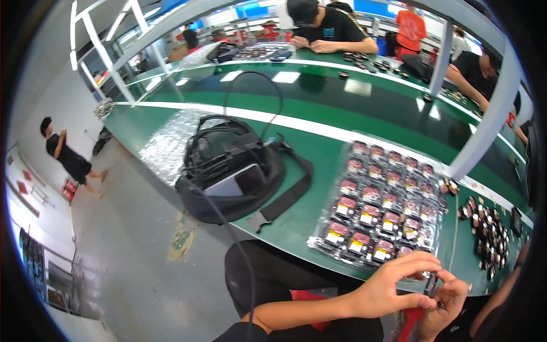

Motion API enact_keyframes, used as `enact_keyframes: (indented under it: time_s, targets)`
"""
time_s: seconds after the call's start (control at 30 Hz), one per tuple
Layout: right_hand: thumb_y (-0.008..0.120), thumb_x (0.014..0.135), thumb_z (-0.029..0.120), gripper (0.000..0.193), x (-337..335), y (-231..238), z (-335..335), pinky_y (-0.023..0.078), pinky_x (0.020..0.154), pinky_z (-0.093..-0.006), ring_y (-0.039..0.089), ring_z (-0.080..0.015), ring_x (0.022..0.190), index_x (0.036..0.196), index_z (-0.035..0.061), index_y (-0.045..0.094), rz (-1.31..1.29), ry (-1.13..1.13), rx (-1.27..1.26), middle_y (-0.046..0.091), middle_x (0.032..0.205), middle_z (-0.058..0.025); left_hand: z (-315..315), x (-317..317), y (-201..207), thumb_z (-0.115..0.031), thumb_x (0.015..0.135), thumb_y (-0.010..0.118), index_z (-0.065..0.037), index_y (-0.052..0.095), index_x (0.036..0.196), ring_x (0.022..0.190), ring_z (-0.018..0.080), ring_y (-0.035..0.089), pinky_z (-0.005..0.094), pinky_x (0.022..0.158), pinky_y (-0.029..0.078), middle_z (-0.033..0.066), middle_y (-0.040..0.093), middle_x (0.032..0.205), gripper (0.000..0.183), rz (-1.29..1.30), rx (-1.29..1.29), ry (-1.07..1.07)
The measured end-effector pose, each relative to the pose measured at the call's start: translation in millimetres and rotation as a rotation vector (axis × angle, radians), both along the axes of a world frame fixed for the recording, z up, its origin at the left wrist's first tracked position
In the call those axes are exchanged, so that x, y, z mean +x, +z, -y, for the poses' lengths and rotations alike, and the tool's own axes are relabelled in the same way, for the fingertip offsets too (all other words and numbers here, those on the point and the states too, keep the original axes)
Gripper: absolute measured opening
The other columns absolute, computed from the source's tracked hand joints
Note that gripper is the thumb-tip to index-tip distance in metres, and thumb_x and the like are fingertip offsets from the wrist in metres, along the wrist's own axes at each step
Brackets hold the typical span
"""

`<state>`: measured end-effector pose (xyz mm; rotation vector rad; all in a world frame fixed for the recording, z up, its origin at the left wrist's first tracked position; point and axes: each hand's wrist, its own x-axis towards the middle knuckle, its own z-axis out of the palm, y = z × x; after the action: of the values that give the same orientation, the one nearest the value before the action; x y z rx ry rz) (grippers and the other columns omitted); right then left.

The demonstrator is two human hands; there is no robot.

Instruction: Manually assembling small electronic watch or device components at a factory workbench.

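Both my hands meet at the near edge of the green bench, at the lower right. Between their fingertips is a small black part (431,284), seen edge-on, whose kind I cannot make out. My left hand (393,288) pinches it from the left with thumb and fingers. My right hand (449,303) has its fingers curled round the part's right side. Something red (411,320) shows just below the hands, partly hidden. Just beyond them lies a clear plastic tray (320,238) with rows of small black units, with reddish and white-yellow faces.
A black bag (228,205) with cables and a loose strap sits left of the tray. Silvery bubble wrap (168,145) lies beyond it. A pile of small black parts (490,239) is at right. A white post (490,114) rises nearby. Co-workers sit across the conveyor belt (319,85).
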<state>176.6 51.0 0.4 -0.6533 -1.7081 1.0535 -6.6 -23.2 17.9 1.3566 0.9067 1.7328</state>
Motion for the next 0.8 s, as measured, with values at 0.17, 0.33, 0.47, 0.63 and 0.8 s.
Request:
enact_keyframes:
  time_s: [0.17, 0.33, 0.47, 0.63, 0.8]
  targets:
    - [0.08, 0.08, 0.055, 0.074, -19, 27, 2, 0.022, 0.047, -0.0196, 0.031, -0.0013, 0.056, 0.121, 0.0025, 0.049, 0.044, 0.15, 0.031, 0.047, 0.111, -0.011, 3, -5, -8, -0.004, 0.084, 0.08, 0.006, 0.053, 0.134, 0.13, 0.0274, 0.053, 0.0423, 0.11, 0.042, 0.0184, 0.056, 0.135, 0.058, 0.518, -0.033, -0.108]
    - [0.082, 0.08, 0.006, 0.035, -22, 37, -8, 0.046, 0.05, -0.0282, 0.058, -0.0148, 0.066, 0.108, 0.0029, 0.063, 0.333, -0.031, 0.46, 0.06, 0.097, -0.0116, -5, -10, -16, 0.005, 0.084, 0.077, 0.009, 0.051, 0.135, 0.126, 0.0267, 0.055, 0.0399, 0.108, 0.046, 0.0185, 0.053, 0.136, 0.058, 0.508, -0.021, -0.103]
    - [0.082, 0.075, 0.003, 0.028, -24, 40, -12, 0.051, 0.053, -0.0316, 0.063, -0.0205, 0.068, 0.1, 0.0022, 0.069, 0.369, -0.106, 0.681, 0.064, 0.092, -0.0097, -2, -5, -17, 0.007, 0.081, 0.079, 0.011, 0.052, 0.133, 0.125, 0.0275, 0.057, 0.0411, 0.107, 0.048, 0.0184, 0.051, 0.134, 0.058, 0.482, -0.008, -0.071]
    - [0.081, 0.074, -0.001, 0.026, -18, 36, -14, 0.051, 0.057, -0.0301, 0.064, -0.022, 0.07, 0.097, 0.0016, 0.07, 0.403, -0.138, 0.739, 0.065, 0.09, -0.0101, -5, 1, -19, 0.006, 0.082, 0.079, 0.011, 0.052, 0.132, 0.124, 0.0276, 0.057, 0.0413, 0.106, 0.049, 0.018, 0.054, 0.132, 0.058, 0.54, -0.003, -0.116]
    - [0.08, 0.076, -0.001, 0.021, -17, 37, -16, 0.05, 0.055, -0.03, 0.063, -0.0211, 0.062, 0.094, 0.0013, 0.07, 0.393, -0.128, 0.748, 0.066, 0.085, -0.0096, -4, 2, -20, 0.005, 0.082, 0.079, 0.011, 0.052, 0.132, 0.123, 0.0282, 0.058, 0.042, 0.105, 0.05, 0.0178, 0.054, 0.131, 0.057, 0.536, -0.039, -0.128]
